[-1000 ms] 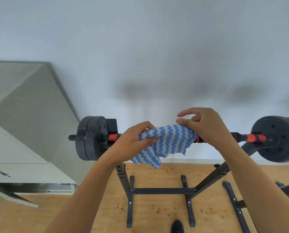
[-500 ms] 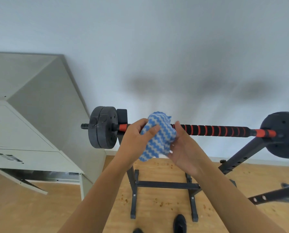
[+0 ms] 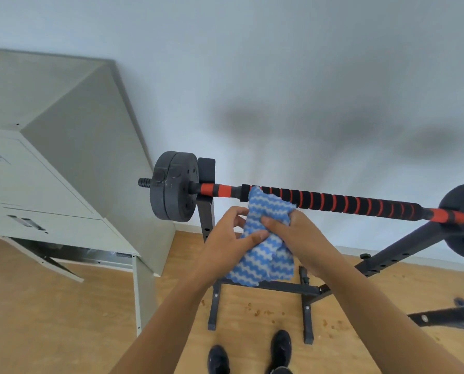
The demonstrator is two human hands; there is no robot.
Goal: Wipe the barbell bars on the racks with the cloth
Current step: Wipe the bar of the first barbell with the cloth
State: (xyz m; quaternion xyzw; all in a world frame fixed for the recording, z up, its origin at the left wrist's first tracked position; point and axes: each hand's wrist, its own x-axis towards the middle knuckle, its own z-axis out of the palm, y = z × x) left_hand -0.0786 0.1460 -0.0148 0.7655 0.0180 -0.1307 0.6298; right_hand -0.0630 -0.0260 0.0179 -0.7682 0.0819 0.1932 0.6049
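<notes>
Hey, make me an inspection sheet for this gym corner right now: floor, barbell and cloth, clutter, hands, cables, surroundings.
Surface: wooden floor, with small brown crumbs scattered near the rack's feet.
Job's things: barbell bar with black and orange grip lies across the black rack, weight plates on the left end; blue and white cloth is held in front of the bar's left part, contact unclear.
Clutter: only the crumbs.
Hands: left hand and right hand both grip the cloth.
Cables: nothing seen.
Surroundings: pale cabinet on the left, white wall behind, the person's black shoes below.
</notes>
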